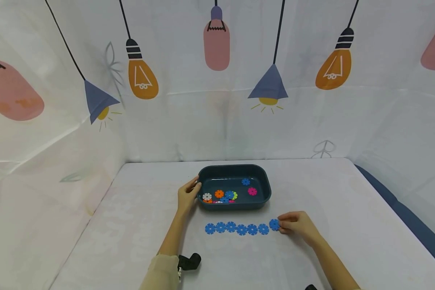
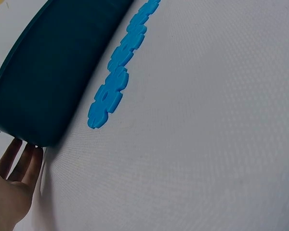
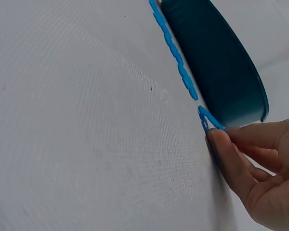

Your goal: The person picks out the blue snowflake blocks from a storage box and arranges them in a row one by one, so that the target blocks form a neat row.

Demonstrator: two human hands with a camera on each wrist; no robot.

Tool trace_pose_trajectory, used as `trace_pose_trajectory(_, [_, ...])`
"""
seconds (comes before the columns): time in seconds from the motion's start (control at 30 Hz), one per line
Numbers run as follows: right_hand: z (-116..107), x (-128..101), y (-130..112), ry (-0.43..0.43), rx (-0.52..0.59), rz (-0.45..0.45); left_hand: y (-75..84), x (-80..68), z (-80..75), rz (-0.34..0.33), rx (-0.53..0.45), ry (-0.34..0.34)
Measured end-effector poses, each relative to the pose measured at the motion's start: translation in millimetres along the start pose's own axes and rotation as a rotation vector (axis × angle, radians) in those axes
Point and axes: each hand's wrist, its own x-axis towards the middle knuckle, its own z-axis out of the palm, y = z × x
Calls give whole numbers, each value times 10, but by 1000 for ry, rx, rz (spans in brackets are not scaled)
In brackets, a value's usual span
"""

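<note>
The right hand [image 1: 298, 226] is pinching a blue gear piece [image 1: 274, 224] at the right end of the row [image 1: 236, 228] on the tabletop [image 1: 348, 209]. The left hand [image 1: 187, 196], fingers relaxed, is steadying the tray [image 1: 264, 181]. Joining it likely calls for pressing it into its neighbour.

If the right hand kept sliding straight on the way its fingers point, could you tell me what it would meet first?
Probably the row of blue discs: the right hand pinches the end disc and points leftward along that row, though depth is uncertain.
</note>
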Motion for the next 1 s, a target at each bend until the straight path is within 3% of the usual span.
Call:
trace_pose_trajectory(0.3, [-15,-45,-9,-12,-17,50,9,-11,6,-3,3,-2])
trace_pose_trajectory(1.0, [77,-26,-50,-17,-121,41,11,-17,10,-3,9,11])
